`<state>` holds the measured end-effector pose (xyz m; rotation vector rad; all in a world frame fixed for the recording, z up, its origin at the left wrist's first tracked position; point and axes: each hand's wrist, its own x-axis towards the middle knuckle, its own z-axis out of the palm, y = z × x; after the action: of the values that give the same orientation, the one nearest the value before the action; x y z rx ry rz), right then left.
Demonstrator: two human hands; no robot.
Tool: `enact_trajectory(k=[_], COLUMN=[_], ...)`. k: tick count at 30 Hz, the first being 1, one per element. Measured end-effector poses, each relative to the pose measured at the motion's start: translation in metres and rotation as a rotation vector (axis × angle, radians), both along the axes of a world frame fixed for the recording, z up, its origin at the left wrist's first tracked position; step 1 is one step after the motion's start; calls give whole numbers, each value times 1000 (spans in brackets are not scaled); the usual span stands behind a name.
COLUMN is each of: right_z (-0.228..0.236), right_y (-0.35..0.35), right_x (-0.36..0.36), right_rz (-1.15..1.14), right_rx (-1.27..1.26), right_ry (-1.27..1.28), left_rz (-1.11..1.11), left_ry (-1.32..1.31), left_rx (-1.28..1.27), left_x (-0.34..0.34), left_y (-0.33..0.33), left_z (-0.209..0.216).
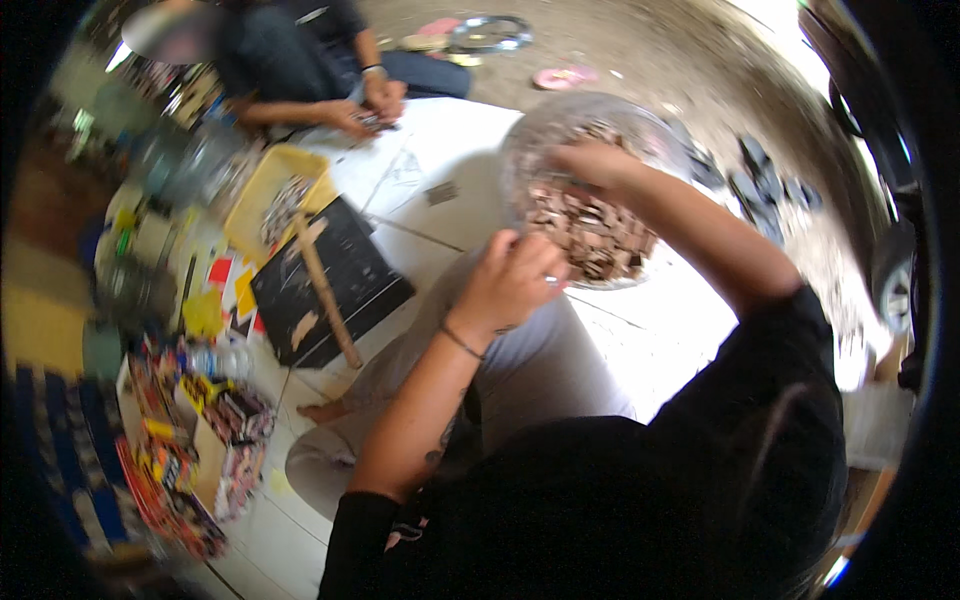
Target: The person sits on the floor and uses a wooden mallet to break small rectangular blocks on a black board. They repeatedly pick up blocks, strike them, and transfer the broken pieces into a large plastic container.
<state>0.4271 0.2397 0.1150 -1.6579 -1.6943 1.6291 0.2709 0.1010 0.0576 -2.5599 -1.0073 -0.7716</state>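
Note:
A large, clear round tub (655,125) stands in front of me, holding many small brown flat pieces (595,240). My right hand (585,165) reaches over into it, at the pieces; motion blurs its fingers. At the tub's near left side is my left hand (512,278), a ring on one finger. Its fingers are curled together, and whatever lies in them is hidden. Left of my knee a black board (375,275) rests on the tiles. Across it lies a wooden stick (325,285), beside some light brown scraps.
Behind the board is a yellow basin (245,215) with small pieces. A co-worker's hands (370,112) handle something small beyond it. Packets fill an open box (205,455) at left. Large clear bottles (175,160) stand far left. Dark sandals (760,185) lie right of the tub.

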Motion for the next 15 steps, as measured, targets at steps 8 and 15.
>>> enact_trajectory(k=[8,15], right_z=[110,80], right_y=[-98,-99], right_x=[-11,-221], right_rz=[418,755], right_rx=[-7,-70], right_ry=[747,311], left_rz=[-7,-41], left_ry=[-94,-167], left_rx=[205,141], left_x=[3,6], left_y=[10,10], left_z=[-20,-26])
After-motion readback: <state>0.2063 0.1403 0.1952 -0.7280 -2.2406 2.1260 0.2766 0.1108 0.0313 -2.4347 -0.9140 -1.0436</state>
